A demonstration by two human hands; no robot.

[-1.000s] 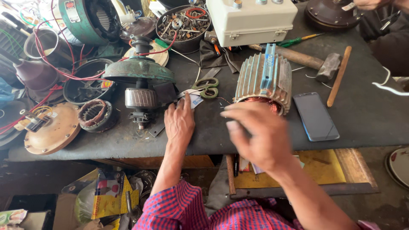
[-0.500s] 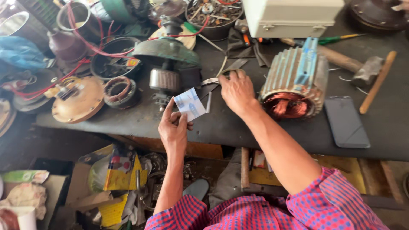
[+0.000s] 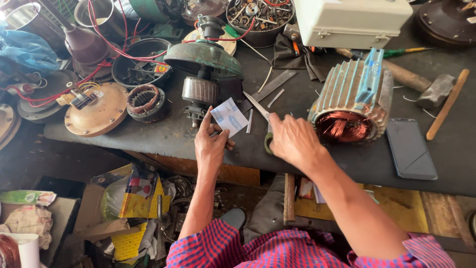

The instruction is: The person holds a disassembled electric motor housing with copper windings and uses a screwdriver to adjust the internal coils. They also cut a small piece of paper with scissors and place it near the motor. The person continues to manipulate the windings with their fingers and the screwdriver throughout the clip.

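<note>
1. Scissors sit in the right hand; the fingers are closed through the green handle loops at the bench edge, and the blades run from the hand toward 10 o'clock, tips up near a flat metal strip.
2. Paper, a small pale slip with blue print, is pinched in the left hand between thumb and fingers at its lower edge; the slip stands up from that hand toward 1 o'clock.
3. From the blade tips the paper lies at about 9 o'clock, just beside them but not touching; a narrow gap of dark bench shows between them.
4. The slip's long axis tilts from 8 toward 2 o'clock, so the blades cross it at an angle rather than lying along it.
5. The blades look nearly closed, though I cannot tell for sure, as the hand hides the pivot.
6. The right hand is nearer the motor stator, which lies at its 2 o'clock with copper windings facing the person; the left hand is nearer the green-capped rotor at its 12 o'clock.
7. A phone lies flat at 3 o'clock from the right hand, well apart, and a hammer beyond it.
</note>
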